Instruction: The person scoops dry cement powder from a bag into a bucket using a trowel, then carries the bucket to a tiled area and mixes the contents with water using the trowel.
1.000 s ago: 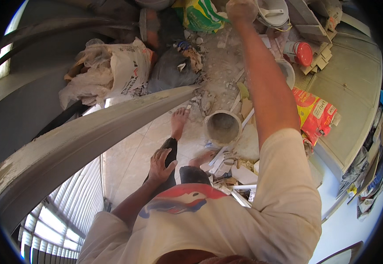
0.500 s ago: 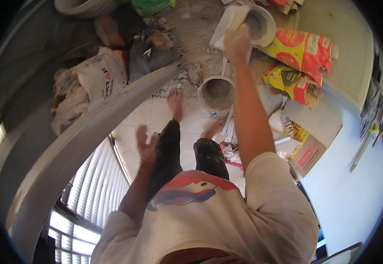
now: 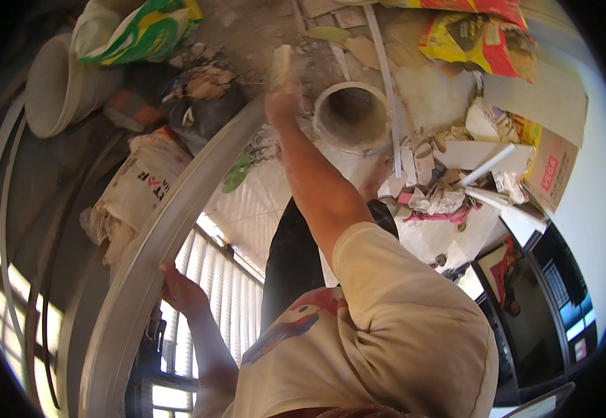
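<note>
Arm (image 3: 327, 191) stretched forward, the right hand (image 3: 284, 104) holds a pale object (image 3: 282, 64).

And what a palette you had here! Your shirt (image 3: 414, 306) came up cream, its chest print (image 3: 296, 317) splashed red, white and blue, over plain black trousers (image 3: 290, 254). The long beam (image 3: 170, 216) ran pale grey, and the blurred piece (image 3: 282, 64) you held flashed pale yellowish! Out there, a sack (image 3: 156, 31) blazed green, white and yellow, while a torn bag (image 3: 473, 42) answered in yellow and red. Your bucket (image 3: 371, 143) stayed dusty grey, the cardboard box (image 3: 557, 164) brown with a red patch, the shutter (image 3: 223, 279) striped in white!
</note>
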Motion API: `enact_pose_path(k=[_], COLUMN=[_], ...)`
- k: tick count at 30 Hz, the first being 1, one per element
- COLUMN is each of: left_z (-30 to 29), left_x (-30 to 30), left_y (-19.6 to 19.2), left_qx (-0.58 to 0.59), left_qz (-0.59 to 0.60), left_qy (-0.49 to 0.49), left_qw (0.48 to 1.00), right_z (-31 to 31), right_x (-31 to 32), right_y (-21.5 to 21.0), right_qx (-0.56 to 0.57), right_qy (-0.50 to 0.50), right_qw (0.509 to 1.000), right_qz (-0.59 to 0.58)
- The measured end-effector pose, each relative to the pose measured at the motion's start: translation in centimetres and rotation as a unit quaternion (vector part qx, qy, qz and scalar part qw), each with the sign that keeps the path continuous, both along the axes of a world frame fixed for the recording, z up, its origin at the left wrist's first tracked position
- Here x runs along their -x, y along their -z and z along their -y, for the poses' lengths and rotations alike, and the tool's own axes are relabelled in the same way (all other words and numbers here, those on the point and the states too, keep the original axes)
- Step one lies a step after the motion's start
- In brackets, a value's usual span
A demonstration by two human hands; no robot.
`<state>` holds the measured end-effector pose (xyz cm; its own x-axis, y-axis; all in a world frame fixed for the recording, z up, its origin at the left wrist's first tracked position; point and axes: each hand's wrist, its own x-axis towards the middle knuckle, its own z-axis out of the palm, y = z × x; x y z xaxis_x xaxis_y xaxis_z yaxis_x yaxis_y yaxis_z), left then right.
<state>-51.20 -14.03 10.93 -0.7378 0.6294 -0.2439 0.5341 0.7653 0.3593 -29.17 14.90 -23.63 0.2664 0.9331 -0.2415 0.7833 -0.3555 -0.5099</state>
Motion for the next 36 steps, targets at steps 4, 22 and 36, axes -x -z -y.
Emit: enact_pose_path(k=[4,22,36], left_z=[-3.3,-2.1,-0.3], left_x=[0.8,-8.7,-43.7], left_y=[-0.1,-2.4,-0.4], left_qx=[0.333,0.082,0.193], left_qz=[-0.188,0.412,0.321], left_qy=[0.255,-0.103,0.396], left_qw=[0.888,0.902,0.838], right_z=[0.4,27.3,39.8], right_x=[-1.4,-39.6,-59.0], right_y=[4.9,-13.2,-4.8], right_qx=[-0.004,0.042,0.015], right_qy=[-0.075,0.323,0.450], right_qw=[0.997,0.934,0.848], right_qz=[-0.013,-0.149,-0.279])
